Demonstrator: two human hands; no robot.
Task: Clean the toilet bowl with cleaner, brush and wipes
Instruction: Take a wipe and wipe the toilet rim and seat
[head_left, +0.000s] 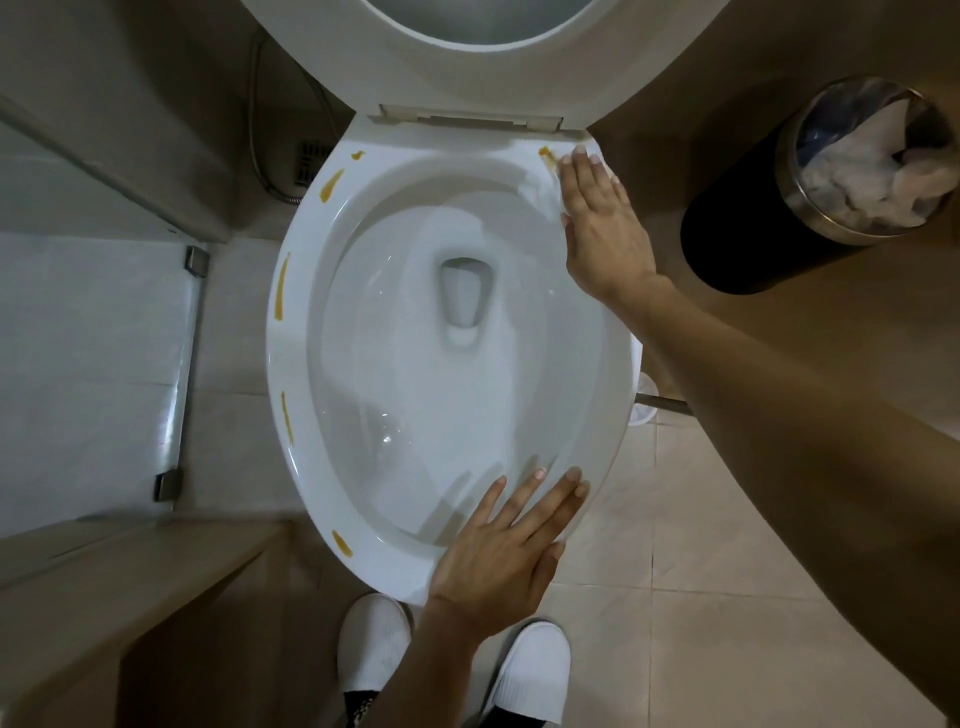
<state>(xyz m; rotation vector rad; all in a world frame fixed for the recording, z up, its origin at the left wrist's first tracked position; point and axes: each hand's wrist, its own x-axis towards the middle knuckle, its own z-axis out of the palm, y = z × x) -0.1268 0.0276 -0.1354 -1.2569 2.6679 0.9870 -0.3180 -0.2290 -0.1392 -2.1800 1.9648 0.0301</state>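
The white toilet bowl fills the centre of the view, with its seat and lid raised. Several yellow-brown streaks mark the left rim, and one streak lies on the far right rim. My right hand lies flat on the far right rim, pressing a white wipe whose edges show around my fingers, just beside that streak. My left hand rests flat on the near right rim, fingers spread, holding nothing.
A black bin with a metal rim, holding crumpled white paper, stands on the right. A toilet brush holder shows behind my right forearm. A glass shower screen stands on the left. My white shoes are on the tiled floor below.
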